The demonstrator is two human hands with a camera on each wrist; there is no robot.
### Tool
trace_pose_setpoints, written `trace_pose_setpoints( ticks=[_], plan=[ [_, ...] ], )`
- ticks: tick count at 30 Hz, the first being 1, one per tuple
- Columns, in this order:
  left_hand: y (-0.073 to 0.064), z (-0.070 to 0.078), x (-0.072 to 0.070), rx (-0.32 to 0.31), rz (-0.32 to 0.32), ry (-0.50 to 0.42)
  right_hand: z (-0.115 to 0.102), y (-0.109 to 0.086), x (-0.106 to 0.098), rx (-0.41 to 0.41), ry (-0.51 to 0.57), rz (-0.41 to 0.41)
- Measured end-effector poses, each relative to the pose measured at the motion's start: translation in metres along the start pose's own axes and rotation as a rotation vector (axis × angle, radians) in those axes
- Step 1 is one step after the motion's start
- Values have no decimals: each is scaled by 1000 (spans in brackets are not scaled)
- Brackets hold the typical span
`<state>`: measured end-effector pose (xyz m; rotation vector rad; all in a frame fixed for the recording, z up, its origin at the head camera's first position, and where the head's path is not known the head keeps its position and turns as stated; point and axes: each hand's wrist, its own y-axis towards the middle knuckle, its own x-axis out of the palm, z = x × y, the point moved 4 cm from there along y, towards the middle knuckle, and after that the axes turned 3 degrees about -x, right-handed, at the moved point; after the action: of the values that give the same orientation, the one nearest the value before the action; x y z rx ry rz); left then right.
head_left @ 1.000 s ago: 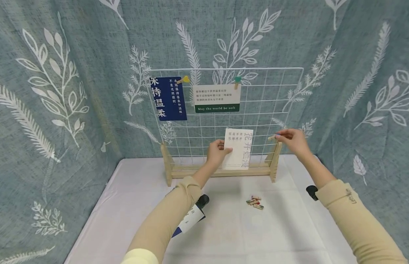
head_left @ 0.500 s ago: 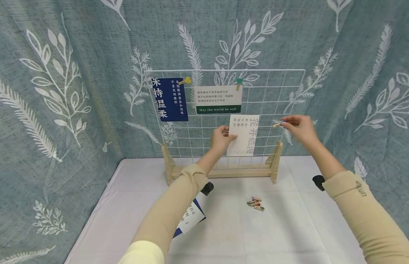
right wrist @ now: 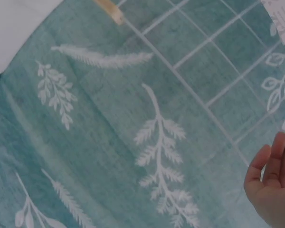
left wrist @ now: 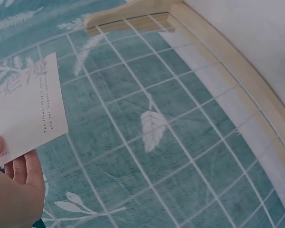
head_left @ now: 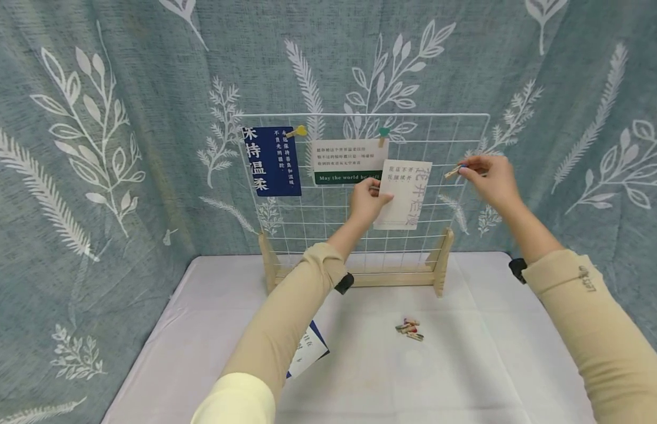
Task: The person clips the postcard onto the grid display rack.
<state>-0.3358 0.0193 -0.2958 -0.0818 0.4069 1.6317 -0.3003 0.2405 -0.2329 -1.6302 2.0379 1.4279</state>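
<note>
My left hand (head_left: 367,205) pinches a white card (head_left: 402,197) with grey lettering by its left edge, in front of the wire grid (head_left: 355,218). The card's upper left corner overlaps a white-and-green card (head_left: 328,154) hung on the grid. In the left wrist view the same white card (left wrist: 28,109) sits between thumb and fingers. To the right, my right hand (head_left: 490,179) pinches a small wooden clothespin (head_left: 453,172) with a blue tip, apart from the card. The right wrist view shows that hand (right wrist: 273,185) at the right edge, its clothespin out of sight.
A navy card (head_left: 272,162) hangs at the grid's upper left under a yellow clothespin (head_left: 298,131); a green clothespin (head_left: 384,136) holds the white-and-green card. Several clothespins (head_left: 410,330) lie on the table, and more cards (head_left: 309,353) lie beneath my left forearm. A wooden base (head_left: 355,278) carries the grid.
My left hand has raised the white card up and to the right, from the grid's lower part to beside the white-and-green card. My right hand has risen with the clothespin.
</note>
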Motion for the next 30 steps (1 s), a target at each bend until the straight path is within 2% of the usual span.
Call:
trace_pose_setpoints(
  ticks=[8, 15, 21, 26, 30],
  plan=[
    [6, 10, 2, 44, -16, 14, -6, 11, -9, -8, 24, 50],
    [14, 22, 5, 73, 11, 42, -9, 24, -17, -11, 8, 116],
    [17, 28, 5, 64, 5, 29, -10, 37, -21, 10, 36, 169],
    [20, 33, 13, 84, 10, 34, -9, 44, -24, 34, 98, 155],
    [21, 38, 19, 101, 13, 37, -9, 45, -23, 65, 79, 122]
  ],
)
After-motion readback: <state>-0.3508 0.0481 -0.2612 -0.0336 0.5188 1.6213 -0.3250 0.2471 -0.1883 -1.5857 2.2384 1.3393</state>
